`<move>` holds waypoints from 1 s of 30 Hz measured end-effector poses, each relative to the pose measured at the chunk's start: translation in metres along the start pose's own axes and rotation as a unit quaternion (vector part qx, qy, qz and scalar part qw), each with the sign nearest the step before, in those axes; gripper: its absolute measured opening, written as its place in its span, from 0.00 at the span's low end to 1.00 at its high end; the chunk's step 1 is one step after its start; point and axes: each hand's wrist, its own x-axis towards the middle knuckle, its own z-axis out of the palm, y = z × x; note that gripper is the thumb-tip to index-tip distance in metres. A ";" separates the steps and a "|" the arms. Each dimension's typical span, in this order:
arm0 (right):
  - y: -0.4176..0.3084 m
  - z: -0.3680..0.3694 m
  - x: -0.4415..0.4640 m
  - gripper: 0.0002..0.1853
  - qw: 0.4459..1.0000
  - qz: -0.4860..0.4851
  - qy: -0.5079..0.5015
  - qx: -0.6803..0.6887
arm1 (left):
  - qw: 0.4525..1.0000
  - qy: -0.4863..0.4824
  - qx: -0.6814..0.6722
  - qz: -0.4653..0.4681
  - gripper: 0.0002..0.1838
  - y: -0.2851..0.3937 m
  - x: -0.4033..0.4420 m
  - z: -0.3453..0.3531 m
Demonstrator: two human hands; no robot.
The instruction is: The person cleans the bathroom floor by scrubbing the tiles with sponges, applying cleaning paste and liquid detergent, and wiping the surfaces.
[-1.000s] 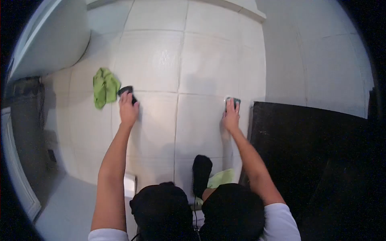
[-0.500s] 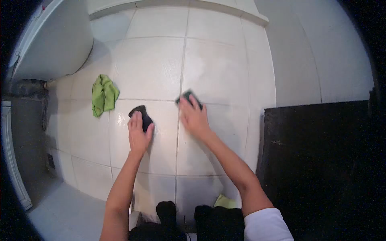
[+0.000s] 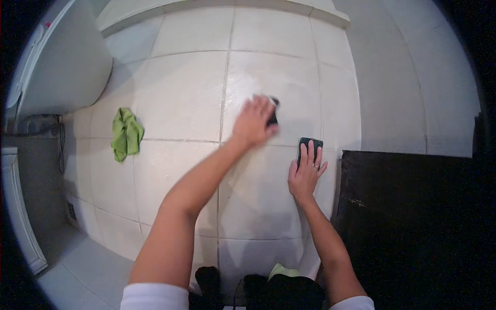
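Note:
My left hand [image 3: 253, 121] is stretched over the tiled floor [image 3: 181, 93], a little blurred, with its fingers on a black pad [image 3: 273, 116] that shows past its right side. Nearer the dark panel, my right hand [image 3: 306, 173] presses a flat dark green sponge [image 3: 311, 143] against the floor, fingers spread over its top. A crumpled green cloth [image 3: 126, 135] lies on the tiles at the left.
A black panel [image 3: 403, 222] stands at the right. At the upper left is a white rounded fixture [image 3: 67, 67], with cables [image 3: 62, 144] below it. A pale ledge [image 3: 330, 18] runs along the top. Another light green cloth [image 3: 284, 270] shows beside my legs.
My left hand has moved right and forward with the black pad. My right hand moved left to the middle grout line, then back right with the sponge.

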 end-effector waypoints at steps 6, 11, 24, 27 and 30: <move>-0.002 -0.004 0.004 0.34 0.999 -0.006 -0.031 -0.007 | 0.982 0.071 0.050 -0.167 0.38 -0.073 0.053 -0.020; -0.002 -0.006 0.007 0.35 0.999 -0.013 -0.043 -0.021 | 0.998 -0.001 -0.056 0.006 0.38 0.012 -0.022 -0.004; -0.001 -0.007 0.006 0.34 0.999 -0.027 -0.029 -0.024 | 0.999 -0.022 -0.050 0.002 0.34 0.021 -0.021 -0.010; -0.001 -0.006 0.003 0.34 0.999 -0.033 -0.029 -0.018 | 0.990 -0.015 0.055 -0.132 0.30 -0.069 -0.014 -0.026; -0.002 -0.008 0.004 0.34 0.999 -0.031 -0.024 -0.022 | 0.950 -0.017 0.121 -0.288 0.33 -0.198 -0.023 -0.045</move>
